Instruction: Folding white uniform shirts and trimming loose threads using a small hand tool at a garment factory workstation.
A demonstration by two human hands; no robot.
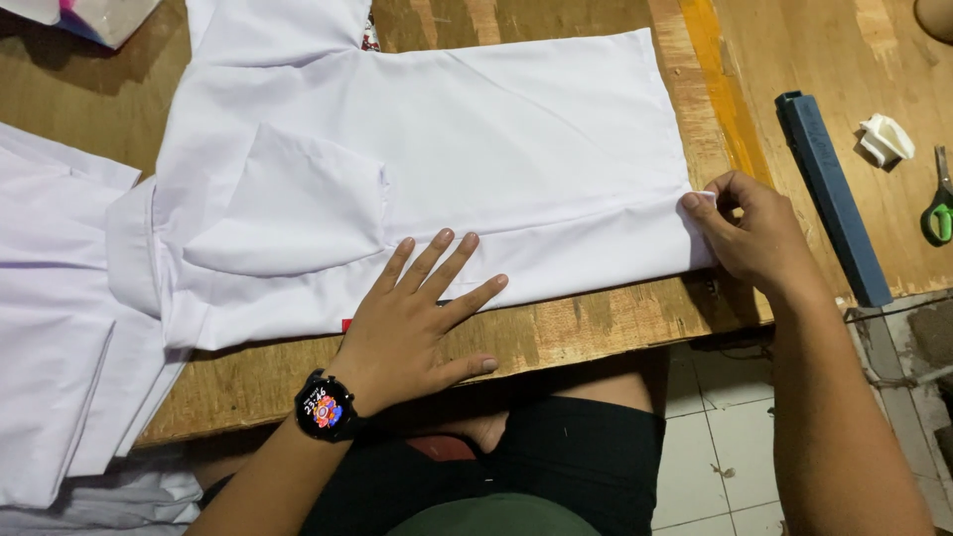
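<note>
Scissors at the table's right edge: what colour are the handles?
Green; the scissors lie near the right hand, clearest in the head view.

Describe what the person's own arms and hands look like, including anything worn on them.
Both forearms are bare, with no sleeves in view. The left hand has a black wristwatch at the wrist, round, with a lit, colourful dial. The right hand wears nothing: no ring, glove or band shows.

The left hand [412, 318] lay flat, palm down, with its fingers spread wide and pointing up and away. A watch sat on its wrist. The right hand [749, 233] was curled, with its thumb and fingers pinched together. Both arms were bare.
</note>
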